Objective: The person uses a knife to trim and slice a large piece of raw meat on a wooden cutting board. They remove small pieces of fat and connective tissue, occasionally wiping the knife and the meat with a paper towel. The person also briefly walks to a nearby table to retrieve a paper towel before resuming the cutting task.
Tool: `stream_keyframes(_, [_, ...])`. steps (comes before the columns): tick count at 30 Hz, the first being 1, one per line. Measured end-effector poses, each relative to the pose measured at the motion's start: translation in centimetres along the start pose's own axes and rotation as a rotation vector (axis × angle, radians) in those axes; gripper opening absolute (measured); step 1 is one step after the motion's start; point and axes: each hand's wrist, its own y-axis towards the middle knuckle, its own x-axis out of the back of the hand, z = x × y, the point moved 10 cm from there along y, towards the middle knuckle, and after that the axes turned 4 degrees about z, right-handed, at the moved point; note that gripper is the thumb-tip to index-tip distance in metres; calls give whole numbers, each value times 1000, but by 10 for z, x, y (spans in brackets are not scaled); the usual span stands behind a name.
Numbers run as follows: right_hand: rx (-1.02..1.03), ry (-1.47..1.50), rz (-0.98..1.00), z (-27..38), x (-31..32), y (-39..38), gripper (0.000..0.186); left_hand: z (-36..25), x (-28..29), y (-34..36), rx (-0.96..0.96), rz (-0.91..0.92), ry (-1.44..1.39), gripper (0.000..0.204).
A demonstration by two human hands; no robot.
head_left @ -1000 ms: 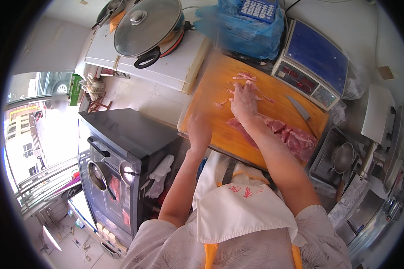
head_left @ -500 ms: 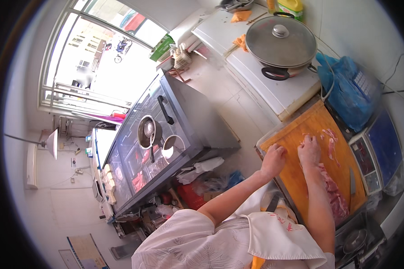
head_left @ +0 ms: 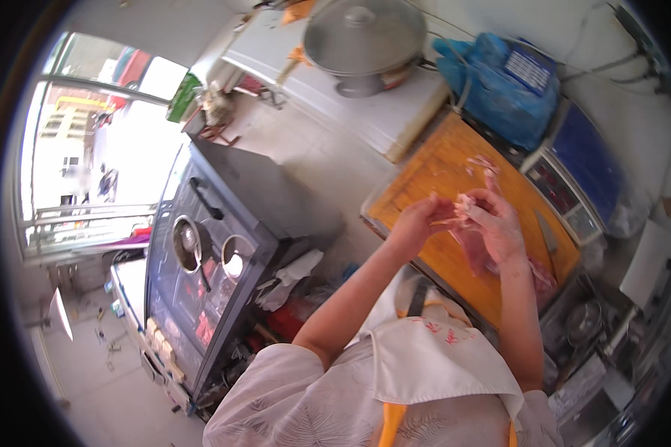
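Note:
Over the wooden cutting board [head_left: 417, 179], both of my hands are raised and close together. My right hand [head_left: 497, 227] is closed around a small pale pink scrap of meat [head_left: 466, 205], which pokes out between thumb and fingers. My left hand [head_left: 419, 222] meets it from the left, its fingers pinched together; what lies between those fingertips is hidden. Beneath my right hand and forearm lies a long strip of red meat [head_left: 470, 252], partly covered. Small meat trimmings [head_left: 484, 162] rest farther up the board. A knife [head_left: 546, 229] lies along the board's right side.
A digital scale [head_left: 563, 190] borders the board on the right, with a blue plastic bag [head_left: 496, 93] behind it. Beyond the board, a large lidded pot [head_left: 365, 41] sits on a white counter [head_left: 384, 123]. Left stands a glass-topped display case [head_left: 179, 287] carrying metal bowls [head_left: 188, 242].
My hands have come together and lifted off the board, with the meat scrap now in my right hand. The view has shifted, so the surroundings appear farther left and the pot higher.

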Motion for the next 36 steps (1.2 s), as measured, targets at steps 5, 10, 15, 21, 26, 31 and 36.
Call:
stream_keyframes(5, [130, 10, 38, -3, -2, -23, 27, -18, -96, 2, 61, 271, -463, 61])
stream_keyframes(10, [309, -455, -230, -1, 34, -50, 28, 3, -124, 5, 22, 351, -233, 61])
stream_keyframes(15, [248, -292, -373, 4, 79, -120, 26, 16, -183, -43, 119, 428, 83, 61])
stream_keyframes(21, [637, 85, -626, 150, 127, -343, 20, 25, -134, -21, 97, 227, 297, 45])
stream_keyframes(26, [1547, -1053, -1872, 306, 62, -657, 16, 34, -119, -14, 183, 192, 522, 35])
stream_keyframes(31, [882, -1216, -1947, 253, 201, -636, 33, 59, -129, -7, 211, 260, 644, 29])
stream_keyframes(36, [549, -1179, -1867, 259, 245, -591, 28, 45, -127, -24, 199, 206, 695, 29])
